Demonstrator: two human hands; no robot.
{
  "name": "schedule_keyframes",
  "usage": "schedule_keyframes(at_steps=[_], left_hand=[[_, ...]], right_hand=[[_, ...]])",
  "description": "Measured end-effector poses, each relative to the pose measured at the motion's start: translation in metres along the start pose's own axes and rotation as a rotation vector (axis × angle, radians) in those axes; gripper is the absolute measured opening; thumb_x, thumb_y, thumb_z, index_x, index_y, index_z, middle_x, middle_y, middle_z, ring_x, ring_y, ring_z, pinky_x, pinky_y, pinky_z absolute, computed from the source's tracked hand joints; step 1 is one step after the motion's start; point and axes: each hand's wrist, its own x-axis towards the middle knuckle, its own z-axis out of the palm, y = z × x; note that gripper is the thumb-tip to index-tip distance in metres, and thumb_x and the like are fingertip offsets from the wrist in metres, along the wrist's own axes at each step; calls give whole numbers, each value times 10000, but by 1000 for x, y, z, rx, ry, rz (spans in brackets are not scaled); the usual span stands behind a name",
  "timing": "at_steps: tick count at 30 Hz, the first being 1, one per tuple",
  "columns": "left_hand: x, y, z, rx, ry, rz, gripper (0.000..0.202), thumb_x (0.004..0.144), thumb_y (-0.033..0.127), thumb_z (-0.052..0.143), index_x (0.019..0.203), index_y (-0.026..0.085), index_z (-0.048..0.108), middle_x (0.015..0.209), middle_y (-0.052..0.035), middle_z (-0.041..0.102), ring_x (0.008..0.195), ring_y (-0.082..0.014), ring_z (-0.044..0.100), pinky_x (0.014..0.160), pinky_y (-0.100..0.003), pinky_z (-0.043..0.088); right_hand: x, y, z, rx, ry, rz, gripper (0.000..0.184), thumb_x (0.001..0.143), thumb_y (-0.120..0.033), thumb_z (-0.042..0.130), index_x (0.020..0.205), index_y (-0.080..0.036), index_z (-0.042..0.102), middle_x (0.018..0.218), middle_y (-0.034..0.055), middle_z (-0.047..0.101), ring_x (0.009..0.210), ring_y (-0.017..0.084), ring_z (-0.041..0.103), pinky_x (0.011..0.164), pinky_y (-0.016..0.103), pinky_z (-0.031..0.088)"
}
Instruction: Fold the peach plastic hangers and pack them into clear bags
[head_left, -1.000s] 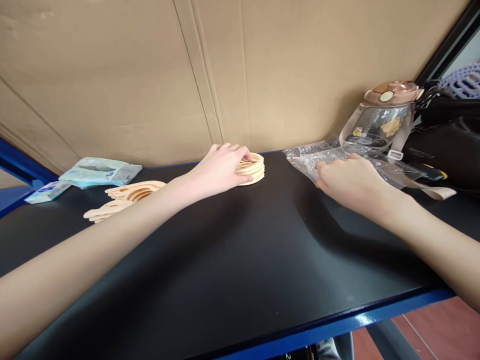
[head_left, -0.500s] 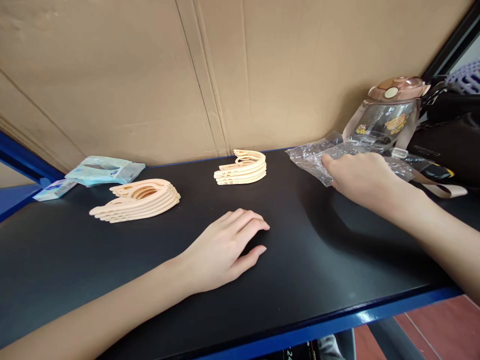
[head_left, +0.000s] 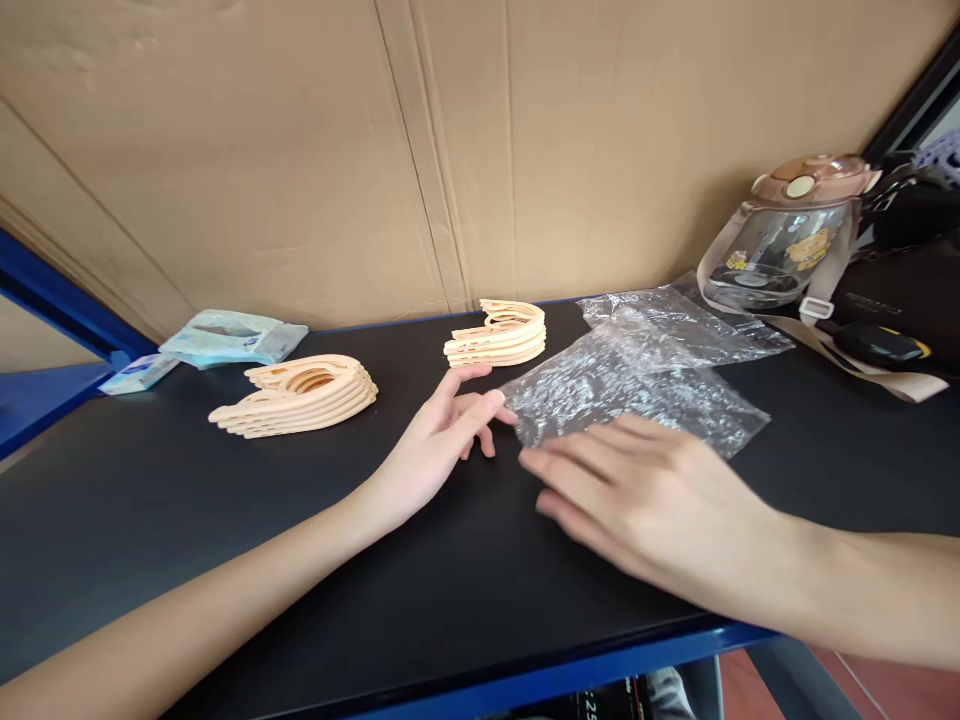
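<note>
On the flat black desk (head_left: 420, 610), mid-left in the frame, a stack of curved peach plastic pieces (head_left: 322, 405) lies before a soft light-blue plastic packet (head_left: 236, 345); at the centre, a second such stack (head_left: 502, 350) sits before the flat brown cardboard panel (head_left: 300, 150). Rightward, a clear flat plastic bag (head_left: 622, 395) partly overlaps another clear bag (head_left: 727, 340) behind; upper right stands a clear rounded plastic bottle (head_left: 780, 250)

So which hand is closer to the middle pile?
Left. The left hand is just in front of the middle pile; the right hand is farther off, forward of the pile and to its right.
</note>
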Motion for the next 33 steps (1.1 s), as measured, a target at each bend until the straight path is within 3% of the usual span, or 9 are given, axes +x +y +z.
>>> schedule_keyframes(at_steps=[3, 6, 9, 12, 16, 20, 26, 29, 33], left_hand=[[1, -2, -2, 83, 36, -5, 427, 884, 377, 568, 1247, 199, 432, 788, 16, 631, 646, -130, 535, 602, -255, 410], [-1, -3, -9, 332, 71, 2, 335, 891, 363, 535, 1195, 232, 485, 774, 29, 614, 696, -151, 565, 639, -275, 423], [-2, -1, -20, 631, 68, -48, 290, 900, 369, 506, 1165, 251, 508, 848, 23, 641, 662, -154, 569, 608, -286, 423], [-4, 8, -29, 913, 58, -81, 343, 910, 390, 479, 1213, 229, 485, 961, -21, 657, 706, -188, 612, 606, -314, 459], [-11, 21, -33, 1340, 96, 136, 418, 937, 348, 431, 1273, 110, 503, 1189, -157, 587, 1013, -321, 607, 810, -455, 507], [-21, 18, -36, 1296, -72, 335, 435, 987, 348, 361, 1337, 124, 490, 1390, -143, 504, 1239, -299, 509, 1023, -471, 438], [-30, -3, -48, 1196, -288, 181, 595, 997, 503, 319, 1500, 185, 317, 1576, -105, 301, 1437, -297, 303, 1147, -503, 315], [-33, -7, -52, 1191, -377, 188, 863, 898, 674, 406, 1553, 184, 131, 1610, -127, 140, 1476, -339, 138, 1172, -585, 185], [-38, -7, -54, 1200, -378, 218, 1053, 790, 766, 485, 1559, 193, 49, 1610, -146, 55, 1473, -375, 63, 1160, -632, 136]], right_hand=[[0, -4, 4, 438, -66, -7, 461, 925, -515, 509, 1170, -146, 636, 1084, 83, 717, 877, 195, 684, 762, 321, 515], [4, 12, 4, 591, -77, 6, 406, 970, -444, 460, 1217, -153, 598, 1170, 86, 683, 988, 169, 659, 858, 296, 501], [9, 35, 5, 414, -71, 101, 280, 989, -299, 412, 1081, -166, 641, 1015, 77, 701, 913, 188, 649, 792, 321, 490], [8, 56, 9, 200, -181, 229, 223, 944, -207, 418, 915, -187, 638, 879, 43, 682, 750, 180, 625, 631, 305, 437], [4, 72, 14, 152, -369, 277, 160, 893, -153, 445, 833, -196, 587, 827, 4, 649, 669, 154, 592, 558, 277, 361], [2, 73, 15, 193, -373, 256, 185, 893, -134, 433, 858, -200, 602, 878, 10, 640, 726, 150, 603, 588, 275, 376], [-2, 66, 20, 226, -336, 181, 204, 961, -237, 417, 1027, -197, 605, 1020, 52, 613, 857, 174, 615, 694, 318, 474], [-4, 63, 23, 195, -314, 163, 259, 980, -270, 381, 1079, -185, 605, 1064, 86, 610, 912, 203, 618, 688, 337, 500], [-7, 60, 24, 154, -316, 148, 292, 989, -295, 357, 1126, -190, 592, 1100, 103, 613, 970, 233, 619, 686, 352, 520]])
